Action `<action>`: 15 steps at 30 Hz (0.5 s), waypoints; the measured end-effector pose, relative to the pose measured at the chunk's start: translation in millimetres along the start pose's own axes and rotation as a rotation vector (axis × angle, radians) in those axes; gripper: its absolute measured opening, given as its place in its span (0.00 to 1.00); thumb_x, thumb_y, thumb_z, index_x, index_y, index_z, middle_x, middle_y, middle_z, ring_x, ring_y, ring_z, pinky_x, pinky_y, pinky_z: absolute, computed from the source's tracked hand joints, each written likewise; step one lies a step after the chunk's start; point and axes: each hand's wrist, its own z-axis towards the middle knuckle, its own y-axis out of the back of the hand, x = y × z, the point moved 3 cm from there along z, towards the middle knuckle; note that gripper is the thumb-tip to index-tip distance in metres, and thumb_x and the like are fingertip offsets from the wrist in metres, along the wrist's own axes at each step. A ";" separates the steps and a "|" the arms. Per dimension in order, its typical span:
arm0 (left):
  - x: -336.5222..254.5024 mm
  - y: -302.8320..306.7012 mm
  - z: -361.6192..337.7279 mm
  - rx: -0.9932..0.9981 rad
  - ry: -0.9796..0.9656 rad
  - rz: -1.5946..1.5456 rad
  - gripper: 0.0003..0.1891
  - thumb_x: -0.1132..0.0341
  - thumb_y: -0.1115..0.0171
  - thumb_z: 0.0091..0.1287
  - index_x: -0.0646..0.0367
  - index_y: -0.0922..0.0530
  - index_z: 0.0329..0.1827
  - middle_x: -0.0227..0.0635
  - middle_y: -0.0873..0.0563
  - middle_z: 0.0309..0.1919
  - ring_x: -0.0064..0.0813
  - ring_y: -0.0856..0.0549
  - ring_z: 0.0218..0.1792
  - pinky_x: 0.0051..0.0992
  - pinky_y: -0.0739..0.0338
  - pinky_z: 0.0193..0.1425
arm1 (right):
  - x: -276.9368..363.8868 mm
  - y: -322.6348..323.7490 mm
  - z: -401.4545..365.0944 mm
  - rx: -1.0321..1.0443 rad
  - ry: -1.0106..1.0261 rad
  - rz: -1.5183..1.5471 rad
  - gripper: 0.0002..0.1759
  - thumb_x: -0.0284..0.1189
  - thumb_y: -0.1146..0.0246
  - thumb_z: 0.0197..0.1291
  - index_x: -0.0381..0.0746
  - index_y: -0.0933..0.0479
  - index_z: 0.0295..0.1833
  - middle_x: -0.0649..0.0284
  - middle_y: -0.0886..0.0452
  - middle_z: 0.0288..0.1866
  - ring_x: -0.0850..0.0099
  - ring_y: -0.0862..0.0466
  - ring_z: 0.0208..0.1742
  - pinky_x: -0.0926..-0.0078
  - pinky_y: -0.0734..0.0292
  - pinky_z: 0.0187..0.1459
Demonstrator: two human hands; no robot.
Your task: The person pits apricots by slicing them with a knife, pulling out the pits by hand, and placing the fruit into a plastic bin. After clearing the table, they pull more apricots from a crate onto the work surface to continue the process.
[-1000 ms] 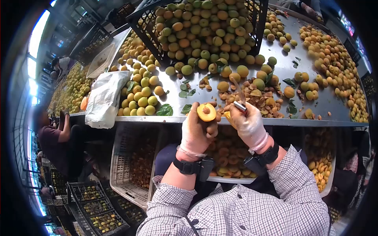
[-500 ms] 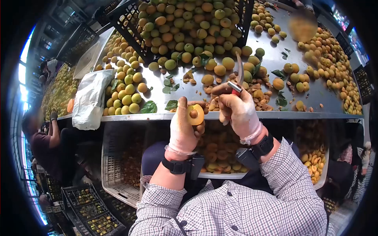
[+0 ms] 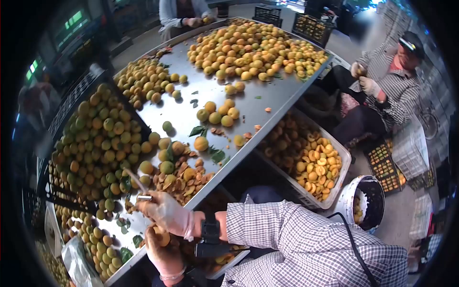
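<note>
Gloved, my right hand (image 3: 165, 210) is closed around a knife (image 3: 135, 180) whose thin curved blade points up and away over the steel table (image 3: 267, 100). Just below it, at the table's edge, my left hand (image 3: 164, 256) grips an apricot (image 3: 162, 237); its cut face is not clear from here. Torn apricot pieces and pits (image 3: 184, 179) lie heaped on the table beyond my right hand, with whole apricots (image 3: 220, 114) farther off. Under the hands, a bin of apricot halves (image 3: 222, 258) shows partly.
A black crate (image 3: 62, 115) tips many apricots onto the table at left. A white plastic bag (image 3: 79, 265) hangs near the front edge. At right stand a pale bin (image 3: 345, 165) of halves and a white bucket (image 3: 345, 201). A co-worker (image 3: 392, 91) sits beyond; another person (image 3: 184, 14) works opposite.
The view has swung to the right, bringing the bucket and seated co-worker in. My hands are closer together; the pit in the apricot half no longer shows.
</note>
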 end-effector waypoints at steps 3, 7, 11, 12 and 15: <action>-14.7 -20.8 -9.5 0.201 -0.528 0.629 0.19 0.77 0.39 0.66 0.65 0.24 0.62 0.41 0.17 0.55 0.34 0.17 0.53 0.27 0.21 0.58 | -6.9 11.7 3.6 0.008 0.063 -0.133 0.13 0.32 0.39 0.68 0.33 0.21 0.50 0.71 0.22 0.33 0.84 0.26 0.34 0.84 0.31 0.35; 2.3 9.2 -1.3 0.265 -0.299 0.517 0.30 0.78 0.34 0.64 0.61 0.30 0.71 0.46 0.16 0.50 0.28 0.16 0.41 0.31 0.18 0.41 | 11.4 12.4 -3.5 -0.006 0.107 -0.150 0.11 0.30 0.38 0.68 0.31 0.22 0.42 0.68 0.20 0.31 0.80 0.25 0.32 0.78 0.29 0.35; -8.7 -7.6 -5.1 0.252 -0.491 0.781 0.28 0.74 0.32 0.64 0.66 0.28 0.67 0.53 0.18 0.56 0.46 0.17 0.52 0.37 0.17 0.54 | 19.6 24.6 -5.6 -0.043 0.176 -0.390 0.13 0.30 0.38 0.66 0.28 0.22 0.43 0.60 0.18 0.29 0.75 0.20 0.32 0.74 0.26 0.35; -5.2 -8.0 -1.1 0.288 -0.494 0.784 0.28 0.74 0.32 0.64 0.66 0.28 0.67 0.53 0.18 0.56 0.46 0.17 0.52 0.37 0.17 0.54 | 27.0 24.4 -11.2 -0.069 0.187 -0.425 0.12 0.30 0.37 0.65 0.28 0.21 0.42 0.59 0.18 0.29 0.73 0.20 0.32 0.73 0.26 0.35; 12.5 -0.1 17.6 0.285 -0.465 0.583 0.27 0.70 0.29 0.63 0.65 0.26 0.65 0.51 0.18 0.56 0.44 0.16 0.52 0.38 0.18 0.57 | 34.5 28.9 -23.2 -0.088 0.254 -0.389 0.12 0.31 0.35 0.61 0.30 0.20 0.40 0.54 0.17 0.29 0.63 0.18 0.30 0.68 0.25 0.36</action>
